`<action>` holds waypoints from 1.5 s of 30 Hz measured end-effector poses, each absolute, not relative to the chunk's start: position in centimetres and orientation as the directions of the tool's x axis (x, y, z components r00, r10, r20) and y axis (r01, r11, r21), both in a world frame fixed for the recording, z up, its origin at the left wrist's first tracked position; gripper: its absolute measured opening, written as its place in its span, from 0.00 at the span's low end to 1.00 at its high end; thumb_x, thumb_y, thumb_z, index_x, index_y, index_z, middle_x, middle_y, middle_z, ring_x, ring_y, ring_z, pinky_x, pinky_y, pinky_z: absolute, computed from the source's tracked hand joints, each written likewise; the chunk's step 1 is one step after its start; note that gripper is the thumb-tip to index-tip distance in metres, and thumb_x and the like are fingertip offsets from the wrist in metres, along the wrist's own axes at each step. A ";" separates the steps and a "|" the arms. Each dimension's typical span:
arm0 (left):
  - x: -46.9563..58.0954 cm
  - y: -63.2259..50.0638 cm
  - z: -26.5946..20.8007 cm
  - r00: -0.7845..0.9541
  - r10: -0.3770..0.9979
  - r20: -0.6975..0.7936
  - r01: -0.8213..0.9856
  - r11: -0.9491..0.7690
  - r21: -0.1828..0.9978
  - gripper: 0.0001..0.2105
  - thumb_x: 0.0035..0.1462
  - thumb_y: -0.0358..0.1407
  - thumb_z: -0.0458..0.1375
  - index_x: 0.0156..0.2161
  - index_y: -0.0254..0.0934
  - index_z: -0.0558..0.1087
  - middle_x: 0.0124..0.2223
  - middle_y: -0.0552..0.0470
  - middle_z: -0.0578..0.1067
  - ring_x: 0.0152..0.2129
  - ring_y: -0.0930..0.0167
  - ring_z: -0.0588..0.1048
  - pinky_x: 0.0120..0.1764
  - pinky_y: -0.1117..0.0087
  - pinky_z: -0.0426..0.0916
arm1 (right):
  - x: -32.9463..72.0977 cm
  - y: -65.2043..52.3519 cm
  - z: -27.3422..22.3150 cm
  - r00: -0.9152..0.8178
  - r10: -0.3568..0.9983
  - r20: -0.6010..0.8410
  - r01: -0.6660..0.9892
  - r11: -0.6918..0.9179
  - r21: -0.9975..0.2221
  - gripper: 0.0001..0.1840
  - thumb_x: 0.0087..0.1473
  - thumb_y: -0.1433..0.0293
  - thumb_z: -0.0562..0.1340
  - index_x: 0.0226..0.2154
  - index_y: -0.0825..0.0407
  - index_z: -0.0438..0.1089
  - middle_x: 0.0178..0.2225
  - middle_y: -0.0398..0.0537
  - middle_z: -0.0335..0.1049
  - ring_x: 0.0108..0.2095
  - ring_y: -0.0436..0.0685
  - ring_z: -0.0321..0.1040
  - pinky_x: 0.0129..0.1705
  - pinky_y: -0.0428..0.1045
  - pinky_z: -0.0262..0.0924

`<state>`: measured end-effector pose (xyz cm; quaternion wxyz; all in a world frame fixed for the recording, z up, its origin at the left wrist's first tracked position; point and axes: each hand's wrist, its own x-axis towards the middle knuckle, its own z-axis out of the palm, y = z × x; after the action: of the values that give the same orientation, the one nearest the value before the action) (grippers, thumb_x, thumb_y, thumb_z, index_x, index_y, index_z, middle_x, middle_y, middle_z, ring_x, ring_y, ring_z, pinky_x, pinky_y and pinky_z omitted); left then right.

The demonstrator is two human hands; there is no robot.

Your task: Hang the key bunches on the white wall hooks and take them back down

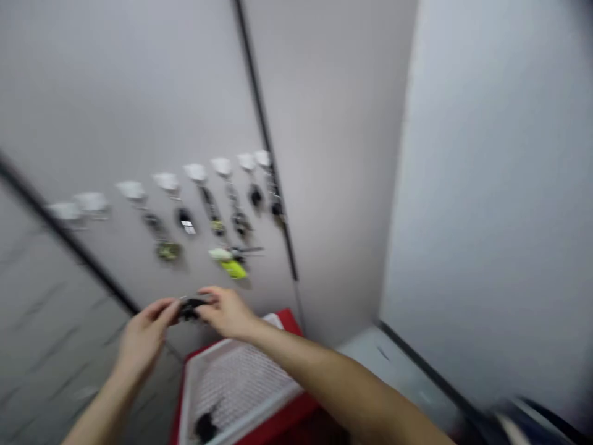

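My left hand (144, 334) and my right hand (228, 312) meet in front of the wall, both with fingers closed on a dark bunch of keys (189, 308). The bunch is blurred, and fingertips cover its two ends. Above them, white hooks (132, 190) run in a slanting row along the wall. Several carry keys: one bunch with brassy keys (167, 250), a black fob (186, 219) with a bright patch, and a bunch with a yellow-green tag (234, 268). The two leftmost hooks (92, 201) show nothing hanging from them.
Below my right forearm stands a white mesh-bottomed basket (186, 402) on something red (291, 322). A small black item (206, 428) lies in its near left corner. Dark strips (259, 105) cross the wall, and a pale panel (486, 185) rises on the right.
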<state>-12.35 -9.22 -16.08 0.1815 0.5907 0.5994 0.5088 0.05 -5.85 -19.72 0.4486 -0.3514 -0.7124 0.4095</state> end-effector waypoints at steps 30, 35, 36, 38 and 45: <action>-21.2 -4.8 -12.1 -0.381 0.817 0.432 0.638 -0.106 0.763 0.13 0.45 0.32 0.45 0.38 0.29 0.64 0.30 0.50 0.68 0.22 0.79 0.65 0.28 0.75 0.61 | -7.6 -2.1 -12.6 -0.484 0.656 0.579 0.589 0.733 -0.340 0.15 0.45 0.71 0.48 0.37 0.57 0.61 0.34 0.49 0.64 0.34 0.50 0.59 0.38 0.46 0.50; -18.1 -10.2 -23.2 -0.213 0.956 0.204 0.595 -0.038 0.803 0.07 0.39 0.27 0.50 0.28 0.29 0.69 0.22 0.52 0.69 0.18 0.78 0.65 0.25 0.75 0.62 | -3.9 -5.6 -24.0 -0.819 0.567 0.085 0.506 0.785 -0.358 0.10 0.38 0.75 0.52 0.24 0.56 0.68 0.22 0.44 0.67 0.22 0.47 0.60 0.26 0.41 0.52; -17.7 -10.9 -25.1 -0.183 0.969 0.167 0.600 -0.025 0.800 0.07 0.39 0.27 0.51 0.27 0.30 0.69 0.21 0.52 0.69 0.18 0.77 0.65 0.25 0.75 0.62 | -3.5 -6.2 -26.0 -0.830 0.557 0.038 0.508 0.781 -0.363 0.09 0.37 0.75 0.53 0.23 0.55 0.68 0.20 0.43 0.67 0.20 0.46 0.59 0.24 0.41 0.51; -17.2 -11.9 -27.6 -0.142 0.984 0.112 0.630 0.002 0.777 0.07 0.38 0.27 0.50 0.26 0.32 0.69 0.23 0.53 0.70 0.20 0.76 0.67 0.28 0.74 0.62 | -3.3 -7.0 -28.8 -0.840 0.541 -0.027 0.510 0.773 -0.376 0.11 0.36 0.73 0.55 0.27 0.53 0.68 0.22 0.44 0.67 0.22 0.47 0.60 0.24 0.41 0.51; -17.3 -12.2 -28.8 -0.175 0.981 0.089 0.571 0.027 0.820 0.09 0.37 0.26 0.49 0.27 0.35 0.69 0.26 0.52 0.71 0.24 0.73 0.68 0.32 0.72 0.61 | -5.5 -8.6 -30.7 -0.853 0.521 -0.036 0.489 0.773 -0.404 0.19 0.30 0.66 0.58 0.32 0.49 0.66 0.31 0.46 0.63 0.31 0.53 0.58 0.31 0.44 0.50</action>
<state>-17.33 -12.18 -28.77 0.2681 0.5836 0.6646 0.3818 -5.47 -8.60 -30.71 0.0387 -0.2683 -0.9408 0.2037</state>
